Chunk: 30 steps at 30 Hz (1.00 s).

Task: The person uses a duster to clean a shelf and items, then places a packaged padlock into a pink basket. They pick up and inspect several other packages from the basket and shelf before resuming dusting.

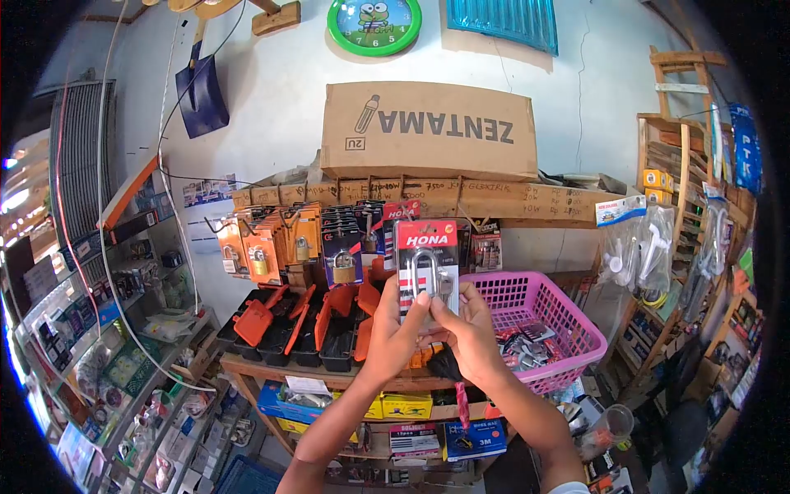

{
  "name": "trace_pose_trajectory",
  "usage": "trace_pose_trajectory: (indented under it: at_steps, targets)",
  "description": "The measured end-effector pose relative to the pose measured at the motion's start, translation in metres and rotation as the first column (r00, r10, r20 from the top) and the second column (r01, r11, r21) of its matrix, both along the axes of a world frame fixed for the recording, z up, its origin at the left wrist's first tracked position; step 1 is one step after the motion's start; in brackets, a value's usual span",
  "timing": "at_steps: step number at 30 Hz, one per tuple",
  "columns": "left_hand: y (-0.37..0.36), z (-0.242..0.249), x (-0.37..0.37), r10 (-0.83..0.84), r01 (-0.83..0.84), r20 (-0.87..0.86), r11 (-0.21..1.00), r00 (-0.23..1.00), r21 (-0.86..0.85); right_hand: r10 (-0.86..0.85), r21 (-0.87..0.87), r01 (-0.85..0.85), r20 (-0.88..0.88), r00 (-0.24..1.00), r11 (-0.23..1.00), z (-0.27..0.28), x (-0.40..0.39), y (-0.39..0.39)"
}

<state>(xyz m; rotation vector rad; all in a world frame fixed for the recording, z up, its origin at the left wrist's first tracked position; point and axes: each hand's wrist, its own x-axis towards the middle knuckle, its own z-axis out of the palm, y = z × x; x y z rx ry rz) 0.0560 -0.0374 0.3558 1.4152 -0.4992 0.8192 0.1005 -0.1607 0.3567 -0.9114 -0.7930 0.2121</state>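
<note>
A blister pack with a red HONA header (427,247) and a long-shackle padlock inside is held upright in front of me. My left hand (397,325) grips its lower left side, the thumb on the front. My right hand (469,329) holds the lower right side, its thumb beside the other thumb. Behind the pack, more carded padlocks hang from a wooden rail (510,206): orange cards (261,257) to the left and a dark blue card (342,255) nearer the pack. Below them stand black bins with orange lids (327,317).
A pink basket (576,329) with small packets stands at the right. Above the rail is a ZENTAMA carton (428,136). A glass display case (123,362) fills the left side. Boxes (475,439) lie on a lower shelf. Bagged goods (638,243) hang at the right.
</note>
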Motion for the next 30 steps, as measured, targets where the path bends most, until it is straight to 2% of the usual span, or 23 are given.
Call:
trace_pose_trajectory:
  at_steps: [8,10,14,16,18,19,22,26,28,30]
  targets:
    - [0.012,-0.016,0.018,0.028,-0.027,-0.048,1.000,0.998,0.016,-0.065,-0.068,0.063,-0.037,0.997,0.996,-0.011,0.015,0.012]
    - [0.020,-0.018,0.032,0.067,-0.067,0.055,0.998,0.996,0.000,-0.086,-0.087,0.083,-0.023,0.996,0.993,-0.011,0.027,0.019]
    - [0.039,-0.016,0.053,0.007,-0.008,-0.053,1.000,0.999,-0.028,-0.137,-0.068,0.135,-0.018,0.990,0.988,-0.006,0.054,0.038]
    - [0.040,-0.012,0.059,-0.002,0.002,-0.032,1.000,0.999,-0.014,-0.164,-0.079,0.163,-0.008,0.986,0.983,-0.005,0.069,0.047]
    - [0.040,-0.009,0.063,0.115,-0.115,-0.015,0.993,0.993,-0.013,-0.173,-0.077,0.172,-0.009,0.985,0.982,-0.006,0.086,0.058]
    - [0.046,-0.013,0.074,-0.008,0.006,-0.029,0.999,1.000,-0.050,-0.174,-0.077,0.173,-0.005,0.985,0.982,-0.007,0.095,0.063]
    - [0.053,-0.013,0.078,0.017,-0.019,-0.051,0.999,0.999,-0.043,-0.206,-0.086,0.204,-0.017,0.978,0.975,-0.005,0.111,0.075]
    - [0.061,-0.016,0.087,0.029,-0.031,-0.104,0.999,0.994,-0.015,-0.209,-0.101,0.203,-0.060,0.976,0.974,0.000,0.126,0.085]
    - [0.070,-0.018,0.092,0.032,-0.027,-0.065,0.997,0.997,0.068,-0.245,-0.118,0.237,-0.057,0.968,0.964,-0.002,0.131,0.089]
    - [0.074,-0.016,0.087,0.111,-0.106,-0.017,0.981,0.994,0.163,-0.221,-0.125,0.216,-0.026,0.975,0.968,-0.009,0.139,0.088]
